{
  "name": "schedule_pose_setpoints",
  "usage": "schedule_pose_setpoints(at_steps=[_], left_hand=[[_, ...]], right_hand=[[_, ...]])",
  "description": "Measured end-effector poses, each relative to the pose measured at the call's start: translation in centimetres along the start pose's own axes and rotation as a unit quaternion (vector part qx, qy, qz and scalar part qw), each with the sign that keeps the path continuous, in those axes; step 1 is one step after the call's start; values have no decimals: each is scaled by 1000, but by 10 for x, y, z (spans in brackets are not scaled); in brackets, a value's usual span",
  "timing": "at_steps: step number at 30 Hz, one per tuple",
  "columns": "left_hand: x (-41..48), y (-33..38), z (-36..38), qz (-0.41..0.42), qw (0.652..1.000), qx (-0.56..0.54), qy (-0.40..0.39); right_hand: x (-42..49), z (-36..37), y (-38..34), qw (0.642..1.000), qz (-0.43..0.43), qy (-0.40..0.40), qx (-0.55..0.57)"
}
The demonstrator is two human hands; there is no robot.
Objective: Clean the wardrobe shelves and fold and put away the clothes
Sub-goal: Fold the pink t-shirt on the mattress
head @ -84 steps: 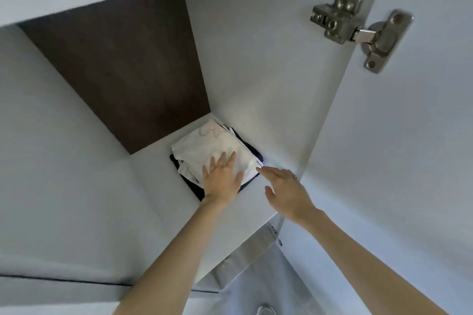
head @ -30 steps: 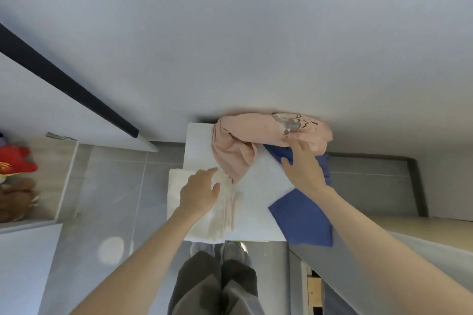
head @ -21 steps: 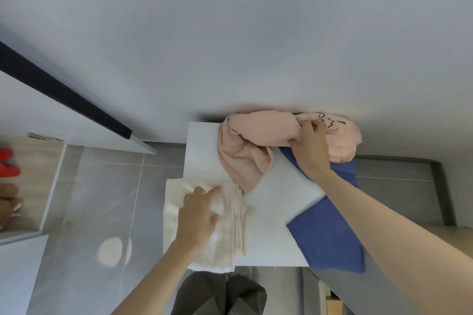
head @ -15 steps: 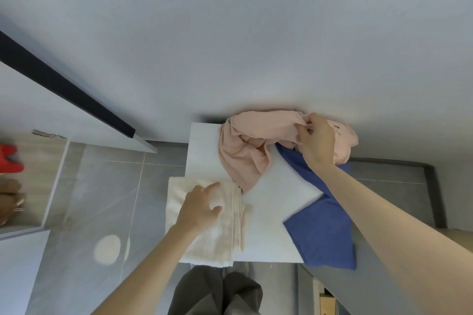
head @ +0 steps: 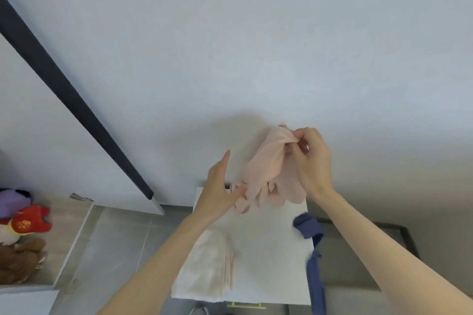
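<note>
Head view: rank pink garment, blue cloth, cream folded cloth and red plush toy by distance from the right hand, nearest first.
1. pink garment: pinched by the right hand.
2. blue cloth: below the hand, right side.
3. cream folded cloth: lower left of the hand.
4. red plush toy: far left.

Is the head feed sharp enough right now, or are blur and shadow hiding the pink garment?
Head view: pink garment and right hand read clearly; blue cloth is smeared, likely motion blur; a soft shadow falls on the wall behind the garment; wide-angle lens slants the dark strip.
</note>
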State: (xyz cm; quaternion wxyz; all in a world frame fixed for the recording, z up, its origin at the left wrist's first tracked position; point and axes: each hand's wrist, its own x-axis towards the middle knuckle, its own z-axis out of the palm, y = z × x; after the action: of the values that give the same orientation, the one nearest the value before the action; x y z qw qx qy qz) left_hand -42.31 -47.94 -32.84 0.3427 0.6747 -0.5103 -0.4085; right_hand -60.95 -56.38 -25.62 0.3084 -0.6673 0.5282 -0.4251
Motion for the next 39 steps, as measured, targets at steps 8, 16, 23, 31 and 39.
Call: schedule_pose_setpoints(at_steps=[8, 16, 23, 31, 39], left_hand=[[-50, 117, -33, 115, 991, 4, 64], [-101, 168, -70, 185, 975, -60, 104], [-158, 195, -90, 240, 961, -134, 21], [-200, 184, -111, 253, 963, -93, -8], [-225, 168, -86, 231, 916, 114, -307]], right_hand=[[-34, -61, -111, 995, 3, -42, 86], [-88, -104, -133, 997, 25, 18, 70], [-161, -96, -136, 986, 121, -99, 49], [-248, -107, -160, 991, 126, 43, -2], [-283, -168, -232, 993, 26, 116, 3]])
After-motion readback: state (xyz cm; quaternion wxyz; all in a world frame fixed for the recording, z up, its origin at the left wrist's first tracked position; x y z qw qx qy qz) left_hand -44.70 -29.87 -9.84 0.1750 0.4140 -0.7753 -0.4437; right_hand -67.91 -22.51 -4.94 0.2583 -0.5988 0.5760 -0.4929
